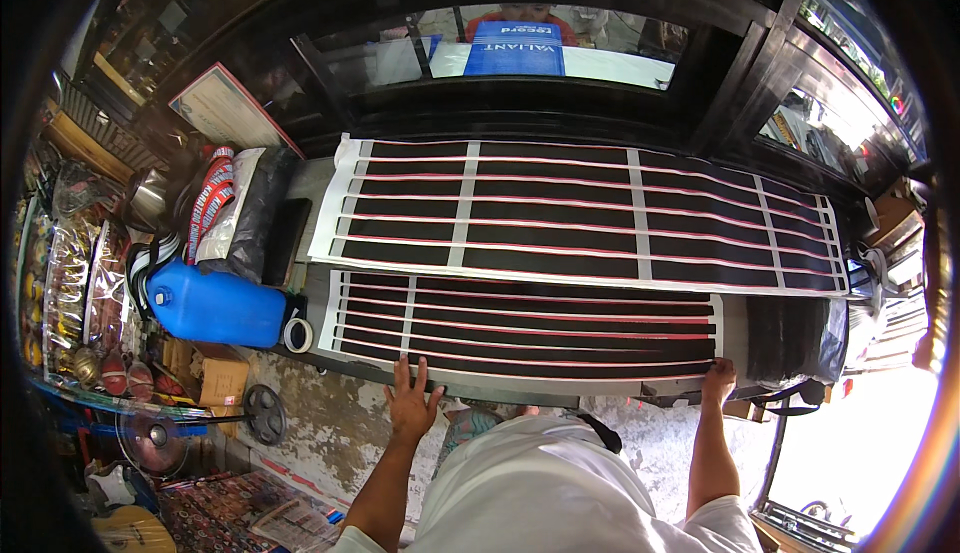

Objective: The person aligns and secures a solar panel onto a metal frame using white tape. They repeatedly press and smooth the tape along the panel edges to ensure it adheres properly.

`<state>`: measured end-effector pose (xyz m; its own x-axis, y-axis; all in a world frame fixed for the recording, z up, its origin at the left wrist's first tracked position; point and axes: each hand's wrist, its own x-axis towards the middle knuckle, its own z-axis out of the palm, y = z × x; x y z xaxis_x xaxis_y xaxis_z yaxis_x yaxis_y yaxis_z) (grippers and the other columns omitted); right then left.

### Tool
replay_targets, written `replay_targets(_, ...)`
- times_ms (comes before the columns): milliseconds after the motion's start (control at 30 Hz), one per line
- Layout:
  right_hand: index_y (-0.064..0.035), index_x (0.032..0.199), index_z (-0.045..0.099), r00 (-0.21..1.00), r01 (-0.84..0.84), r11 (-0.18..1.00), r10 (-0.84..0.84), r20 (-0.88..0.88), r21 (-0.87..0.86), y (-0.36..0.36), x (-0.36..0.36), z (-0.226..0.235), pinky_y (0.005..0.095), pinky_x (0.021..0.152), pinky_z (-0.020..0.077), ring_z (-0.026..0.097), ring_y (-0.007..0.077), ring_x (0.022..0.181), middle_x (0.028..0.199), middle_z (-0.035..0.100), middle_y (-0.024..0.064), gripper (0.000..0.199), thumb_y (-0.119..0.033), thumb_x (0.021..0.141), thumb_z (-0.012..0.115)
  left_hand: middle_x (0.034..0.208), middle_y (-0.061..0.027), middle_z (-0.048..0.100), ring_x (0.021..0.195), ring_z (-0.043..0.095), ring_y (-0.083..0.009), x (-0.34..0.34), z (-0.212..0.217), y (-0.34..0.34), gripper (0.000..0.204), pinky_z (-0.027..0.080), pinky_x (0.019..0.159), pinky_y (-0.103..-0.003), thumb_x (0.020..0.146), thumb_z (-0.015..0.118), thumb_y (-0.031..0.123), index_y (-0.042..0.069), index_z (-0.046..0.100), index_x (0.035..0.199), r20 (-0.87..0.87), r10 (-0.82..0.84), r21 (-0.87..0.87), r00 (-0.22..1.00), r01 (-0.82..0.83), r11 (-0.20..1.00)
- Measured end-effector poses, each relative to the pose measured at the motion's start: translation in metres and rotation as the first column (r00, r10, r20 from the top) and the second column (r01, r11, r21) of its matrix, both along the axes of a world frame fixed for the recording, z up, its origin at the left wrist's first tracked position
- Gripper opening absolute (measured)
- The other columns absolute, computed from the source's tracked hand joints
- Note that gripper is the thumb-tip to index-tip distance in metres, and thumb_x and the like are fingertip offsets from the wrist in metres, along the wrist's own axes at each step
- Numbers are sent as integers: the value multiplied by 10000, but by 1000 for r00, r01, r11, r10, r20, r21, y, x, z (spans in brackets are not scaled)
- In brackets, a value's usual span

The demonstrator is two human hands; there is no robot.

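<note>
Two sets of long black strips with thin red-and-white lines between them lie on the bench. The nearer set (480,331) is right before my hands; the longer far set (550,210) lies behind it, crossed by pale bands. My left hand (412,405) is open, fingers spread, its fingertips at the near edge of the nearer set. My right hand (718,383) is closed at that set's near right corner, pinching the end of the nearest black strip (660,367). The fingertips are partly hidden there.
On the left stand a blue jug (225,303), a roll of tape (298,334) and red printed straps (212,188). A black plastic-wrapped bundle (798,338) lies at the bench's right end. Behind rises a black-framed glass partition (520,103). A fan (157,435) stands lower left.
</note>
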<state>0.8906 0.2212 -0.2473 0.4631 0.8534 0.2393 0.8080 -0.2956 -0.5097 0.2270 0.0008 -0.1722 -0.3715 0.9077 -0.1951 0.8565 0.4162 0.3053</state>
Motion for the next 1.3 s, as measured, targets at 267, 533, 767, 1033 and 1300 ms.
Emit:
replay_targets(267, -24, 1096, 709, 998, -62, 998, 62, -25, -11, -3, -8, 10, 557, 907, 545, 690, 447, 1011, 1053, 697, 244, 221, 23, 917, 588, 1814, -260, 175, 1677, 174, -471, -1, 8, -1, 836, 212, 1255, -767, 1081, 595, 588, 190, 304, 1756, 16, -31, 8, 999, 31, 999)
replay_targets(533, -32, 1272, 656, 998, 0, 999, 3, -69, 38, -17, -27, 32, 519, 970, 511, 622, 398, 1077, 1135, 653, 191, 398, 83, 892, 648, 1795, -246, 256, 1679, 208, -419, 8, 11, -8, 778, 173, 1291, -727, 1075, 631, 544, 62, 463, 1662, 87, -70, 87, 994, 62, 994)
replay_targets(767, -54, 1337, 644, 996, -71, 997, 71, -45, 10, -19, -46, 43, 491, 984, 517, 637, 364, 1109, 1168, 644, 172, 437, 15, 915, 734, 1796, -234, 263, 1673, 223, -421, 15, 8, -1, 759, 155, 1291, -737, 1080, 623, 538, 67, 473, 1657, 67, -63, 68, 996, 58, 996)
replay_targets(1033, -20, 1367, 606, 996, -82, 996, 81, -42, -16, -24, -45, 35, 576, 1088, 461, 601, 452, 1250, 1287, 659, 225, 485, 11, 905, 750, 1788, -256, 264, 1664, 235, -440, 18, 4, -3, 760, 154, 1285, -746, 1078, 621, 553, 85, 476, 1660, 93, -43, 104, 995, 33, 994)
replay_targets(1300, -2, 1359, 621, 989, -25, 999, 19, -149, -37, -22, -41, 35, 556, 1103, 458, 598, 457, 1240, 1266, 679, 230, 461, -18, 915, 745, 1766, -259, 307, 1648, 270, -450, 20, 8, 1, 709, 173, 1283, -744, 1082, 626, 510, 78, 514, 1633, 78, -19, 127, 997, 9, 992)
